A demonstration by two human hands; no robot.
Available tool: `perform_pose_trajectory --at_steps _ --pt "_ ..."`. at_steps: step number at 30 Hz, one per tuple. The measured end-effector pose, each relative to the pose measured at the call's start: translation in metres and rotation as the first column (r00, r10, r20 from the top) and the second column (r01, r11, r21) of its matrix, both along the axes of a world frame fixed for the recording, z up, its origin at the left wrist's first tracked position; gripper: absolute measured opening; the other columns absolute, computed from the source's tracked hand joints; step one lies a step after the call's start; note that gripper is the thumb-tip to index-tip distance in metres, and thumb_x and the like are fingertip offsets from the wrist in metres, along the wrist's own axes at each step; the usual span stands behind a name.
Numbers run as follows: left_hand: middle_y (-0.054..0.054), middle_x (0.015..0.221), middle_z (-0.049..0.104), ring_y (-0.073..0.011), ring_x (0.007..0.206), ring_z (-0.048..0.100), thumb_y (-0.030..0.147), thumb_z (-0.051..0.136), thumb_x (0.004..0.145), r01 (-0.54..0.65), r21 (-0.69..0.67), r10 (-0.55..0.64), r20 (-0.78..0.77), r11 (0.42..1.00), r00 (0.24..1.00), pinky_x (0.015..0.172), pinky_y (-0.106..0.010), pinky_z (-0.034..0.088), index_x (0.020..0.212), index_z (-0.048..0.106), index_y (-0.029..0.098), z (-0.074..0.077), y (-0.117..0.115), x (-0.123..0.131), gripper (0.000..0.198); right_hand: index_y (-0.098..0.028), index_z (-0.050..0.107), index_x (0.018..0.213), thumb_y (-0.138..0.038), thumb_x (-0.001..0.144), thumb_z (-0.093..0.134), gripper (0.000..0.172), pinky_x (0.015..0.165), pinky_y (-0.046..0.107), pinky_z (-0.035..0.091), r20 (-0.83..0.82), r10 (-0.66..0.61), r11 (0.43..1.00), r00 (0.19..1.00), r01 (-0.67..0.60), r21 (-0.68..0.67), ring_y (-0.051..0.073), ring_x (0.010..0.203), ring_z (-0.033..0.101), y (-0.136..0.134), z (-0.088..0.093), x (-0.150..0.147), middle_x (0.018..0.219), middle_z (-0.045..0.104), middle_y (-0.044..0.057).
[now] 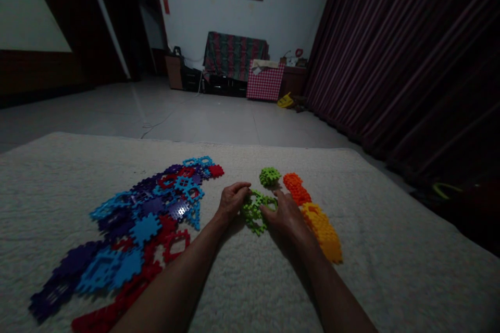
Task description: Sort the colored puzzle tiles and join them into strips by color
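Note:
Between my hands lie several green interlocking plastic tiles (255,213) with notched edges and cut-out middles. My left hand (233,200) has its fingers bent together at their upper left edge. My right hand (287,212) is curled over their right side, thumb and fingers gripping a green tile. Just beyond my fingers stands a small green stack (269,176) of tiles. To the right of my right hand are an orange stack (297,188) and a longer yellow-orange stack (322,231), which my wrist partly overlaps.
A wide loose spread of purple tiles (119,222), blue tiles (145,228) and red tiles (136,283) covers the left of the cream quilted mat (383,229). Beyond its far edge is a tiled floor (234,119). A dark curtain (371,52) hangs at right.

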State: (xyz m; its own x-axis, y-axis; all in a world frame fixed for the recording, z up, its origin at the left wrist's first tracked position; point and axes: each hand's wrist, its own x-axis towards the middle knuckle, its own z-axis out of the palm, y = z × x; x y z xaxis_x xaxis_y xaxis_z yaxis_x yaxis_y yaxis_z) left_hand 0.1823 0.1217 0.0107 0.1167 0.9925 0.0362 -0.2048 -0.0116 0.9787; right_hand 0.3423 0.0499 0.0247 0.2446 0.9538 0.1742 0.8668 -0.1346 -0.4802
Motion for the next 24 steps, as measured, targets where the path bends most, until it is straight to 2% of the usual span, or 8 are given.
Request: perform_pose_trajectory --at_steps 4,7,10,13,15,20,24 --pt "-0.004 0.066 0.072 -0.0144 0.060 0.062 0.032 0.069 0.060 -0.004 -0.013 0.003 -0.011 1.000 1.000 0.058 -0.025 0.046 0.081 0.076 0.015 -0.002 0.001 0.000 0.028 -0.015 0.052 0.128 -0.038 0.077 0.059 0.056 0.094 0.041 0.044 0.019 -0.001 0.999 1.000 0.002 -0.035 0.030 0.110 0.057 -0.001 0.000 -0.003 0.116 0.056 0.016" --pt "-0.005 0.068 0.072 -0.0147 0.061 0.063 0.031 0.069 0.061 0.003 -0.005 -0.003 -0.011 1.000 1.000 0.059 -0.025 0.047 0.083 0.076 0.015 -0.003 0.001 0.000 0.029 -0.017 0.051 0.129 -0.034 0.074 0.059 0.058 0.093 0.039 0.045 -0.017 0.001 1.000 1.000 -0.001 0.004 0.028 0.109 0.056 0.002 -0.001 -0.001 0.118 0.054 0.014" --pt "-0.005 0.068 0.072 -0.0144 0.060 0.063 0.031 0.069 0.060 0.010 -0.009 -0.010 0.000 1.000 1.000 0.059 -0.025 0.047 0.083 0.076 0.014 -0.003 0.001 0.001 0.030 -0.015 0.051 0.127 -0.031 0.072 0.060 0.057 0.094 0.040 0.045 -0.068 -0.032 0.987 0.997 0.042 0.152 0.028 0.111 0.054 0.009 -0.001 -0.001 0.119 0.053 0.015" --pt "-0.005 0.067 0.072 -0.0147 0.059 0.062 0.032 0.070 0.059 0.010 -0.031 -0.010 0.007 0.999 1.000 0.058 -0.026 0.047 0.082 0.076 0.014 -0.003 0.001 0.001 0.030 -0.015 0.050 0.126 -0.033 0.073 0.059 0.056 0.097 0.043 0.044 -0.131 -0.078 0.932 0.988 0.119 0.342 0.028 0.111 0.052 0.022 0.001 -0.001 0.118 0.052 0.015" --pt "-0.005 0.067 0.072 -0.0153 0.060 0.063 0.032 0.070 0.058 0.002 -0.029 -0.002 0.003 1.000 1.000 0.059 -0.026 0.048 0.081 0.076 0.015 -0.003 0.002 0.002 0.029 -0.016 0.049 0.126 -0.035 0.074 0.059 0.057 0.098 0.044 0.043 -0.178 -0.099 0.893 0.979 0.167 0.419 0.028 0.110 0.052 0.033 0.003 0.000 0.118 0.052 0.015" --pt "-0.005 0.068 0.072 -0.0148 0.061 0.063 0.031 0.069 0.059 -0.011 0.001 0.011 -0.022 1.000 1.000 0.061 -0.026 0.048 0.080 0.076 0.015 -0.002 0.002 0.001 0.027 -0.015 0.048 0.126 -0.039 0.072 0.060 0.060 0.093 0.039 0.046 -0.340 -0.191 0.862 0.921 0.323 0.391 0.026 0.104 0.054 0.055 0.005 0.000 0.115 0.052 0.016" --pt "-0.005 0.067 0.072 -0.0144 0.060 0.062 0.030 0.068 0.059 -0.011 -0.002 0.011 -0.036 1.000 0.999 0.060 -0.025 0.047 0.079 0.076 0.014 0.001 0.000 0.001 0.026 -0.013 0.048 0.126 -0.038 0.073 0.058 0.059 0.095 0.040 0.045 -0.353 -0.215 0.862 0.911 0.347 0.370 0.027 0.105 0.054 0.058 0.007 -0.002 0.118 0.051 0.018"
